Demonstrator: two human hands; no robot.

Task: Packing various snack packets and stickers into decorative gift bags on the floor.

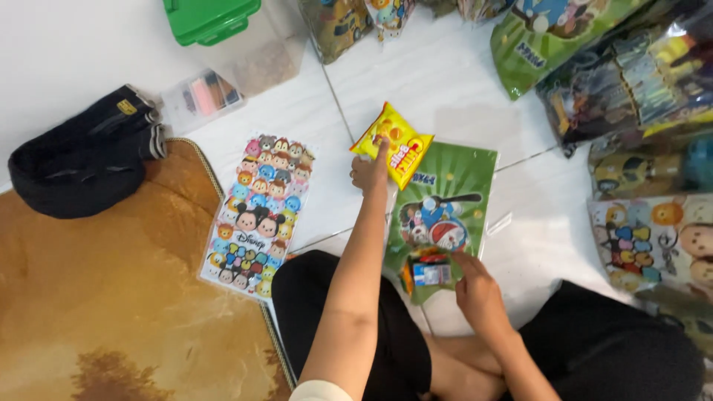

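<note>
Head view looks down at a white tiled floor (pixel 438 82) with thin grey grout lines, where a person sits cross-legged in dark clothing. To the person's left lies an orange-brown rug (pixel 111 297) with a corded edge, and on its far corner a dark folded garment (pixel 85 160) rests against the white wall. The left hand (pixel 369 172) reaches forward, fingers closed on the near edge of a yellow snack packet (pixel 394 141) that lies on the floor touching the top edge of a green cartoon bag (pixel 449 193). The right hand (pixel 479 293) hovers low at the green bag's near end, fingers loosely curled and holding nothing, index tip just beside a small blue-and-white box (pixel 432 273) that shows through the bag with an orange item beside it. A flat bag printed with rows of cartoon faces (pixel 256 215) lies just left of the arm. A clear tub with a green lid (pixel 212 18) is cut off at the top edge, with a small clear box (pixel 200 96) in front of it. More printed bags (pixel 631 82) pile up on the right, overlapping and glossy, cut by the frame, so their count cannot be told. What the orange item is cannot be made out.
</note>
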